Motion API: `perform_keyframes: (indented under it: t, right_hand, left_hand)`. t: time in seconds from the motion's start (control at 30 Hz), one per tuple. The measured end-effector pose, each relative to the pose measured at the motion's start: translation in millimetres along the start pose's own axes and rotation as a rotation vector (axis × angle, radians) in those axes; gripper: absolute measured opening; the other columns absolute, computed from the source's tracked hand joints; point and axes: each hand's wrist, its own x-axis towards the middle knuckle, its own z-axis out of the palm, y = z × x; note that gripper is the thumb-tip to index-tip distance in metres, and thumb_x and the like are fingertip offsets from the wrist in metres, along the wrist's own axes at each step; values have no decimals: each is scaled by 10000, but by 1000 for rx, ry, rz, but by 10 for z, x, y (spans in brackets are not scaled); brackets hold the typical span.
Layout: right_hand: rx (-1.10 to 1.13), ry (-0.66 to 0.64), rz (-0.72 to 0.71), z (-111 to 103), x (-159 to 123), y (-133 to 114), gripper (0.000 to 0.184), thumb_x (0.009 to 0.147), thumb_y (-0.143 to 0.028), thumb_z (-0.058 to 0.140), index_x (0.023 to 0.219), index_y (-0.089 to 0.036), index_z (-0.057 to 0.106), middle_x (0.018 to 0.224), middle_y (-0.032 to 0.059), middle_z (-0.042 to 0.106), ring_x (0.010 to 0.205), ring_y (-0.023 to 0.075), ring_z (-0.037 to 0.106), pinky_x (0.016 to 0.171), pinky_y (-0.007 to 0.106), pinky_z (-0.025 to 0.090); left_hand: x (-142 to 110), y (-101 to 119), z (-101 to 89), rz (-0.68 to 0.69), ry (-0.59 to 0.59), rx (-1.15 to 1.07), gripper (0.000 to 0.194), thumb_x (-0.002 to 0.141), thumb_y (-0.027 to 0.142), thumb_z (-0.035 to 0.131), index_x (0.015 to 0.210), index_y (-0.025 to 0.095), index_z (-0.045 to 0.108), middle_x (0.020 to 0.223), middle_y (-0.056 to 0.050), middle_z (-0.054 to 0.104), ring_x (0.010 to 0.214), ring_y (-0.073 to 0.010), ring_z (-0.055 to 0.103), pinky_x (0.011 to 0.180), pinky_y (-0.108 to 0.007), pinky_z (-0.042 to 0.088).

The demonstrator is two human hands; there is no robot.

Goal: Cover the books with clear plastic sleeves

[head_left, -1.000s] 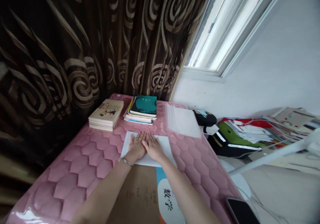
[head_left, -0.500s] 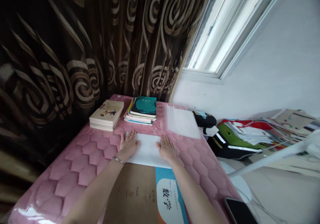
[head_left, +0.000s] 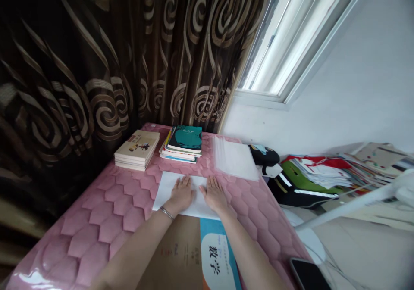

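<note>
A white sheet (head_left: 166,186) lies flat on the pink quilted table cover (head_left: 106,212). My left hand (head_left: 181,193), with a bracelet at the wrist, rests palm down on the middle of the sheet, fingers stretched out. My right hand (head_left: 215,194) lies flat on the sheet's right part, fingers also spread. Nearer to me, under my forearms, lie a brown booklet (head_left: 176,255) and a blue and white book (head_left: 215,262) with dark characters on its cover.
Two book stacks stand at the table's far side: a beige stack (head_left: 137,149) and a teal-topped stack (head_left: 184,142). A pile of clear plastic sleeves (head_left: 234,157) lies right of them. A dark phone (head_left: 307,275) sits at the near right corner. Patterned curtain behind; clutter on the floor right.
My hands, together at the sheet's middle, slid apart to its side edges; now the left hand is back at the middle and the right stays near the right edge.
</note>
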Motion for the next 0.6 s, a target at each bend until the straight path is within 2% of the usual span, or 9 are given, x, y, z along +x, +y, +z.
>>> perform_keyframes:
  t: [0.13,0.23,0.33,0.43,0.5,0.6]
  right_hand:
    - [1,-5,13,-7,14,4,698,983,-467,206,1493,10,198,1577,166,150,1462,251,136,1172,379,101]
    - [-20,28,9,-22,18,-117,690,982,-457,216,1473,26,259,1563,192,192,1466,284,93,1170,447,61]
    - [86,46,-170,-27,7,-377,667,986,-470,167,1476,-40,308,1557,144,250,1471,254,82,1173,447,77]
    - [224,3,-309,-3,-3,-624,648,988,-469,109,1507,-108,252,1559,75,267,1463,198,144,1182,396,98]
    - [242,-3,-309,13,-2,-689,649,988,-467,108,1509,-102,241,1557,79,271,1460,194,159,1186,397,82]
    - [185,3,-227,17,3,-591,667,988,-475,146,1497,-57,255,1554,127,263,1462,207,148,1183,400,82]
  left_hand:
    - [1,-169,29,-53,47,10,657,943,424,291,1495,68,253,1580,-124,200,1458,-225,197,1196,-431,116]
    - [-4,-257,24,-44,50,7,672,938,452,288,1502,90,241,1582,-112,201,1458,-221,198,1195,-437,112]
    - [-14,-249,17,-54,35,21,649,936,400,287,1503,87,241,1581,-115,199,1462,-225,179,1194,-442,106]
    - [-29,-224,3,-45,-13,46,615,932,299,273,1508,87,227,1584,-117,178,1470,-223,141,1196,-435,80]
    - [-36,-221,-9,-46,-27,49,608,930,271,264,1508,89,227,1585,-113,177,1471,-218,134,1197,-431,78]
    - [-33,-227,-14,-53,-1,37,609,935,318,272,1506,108,244,1584,-100,193,1466,-214,162,1194,-444,101]
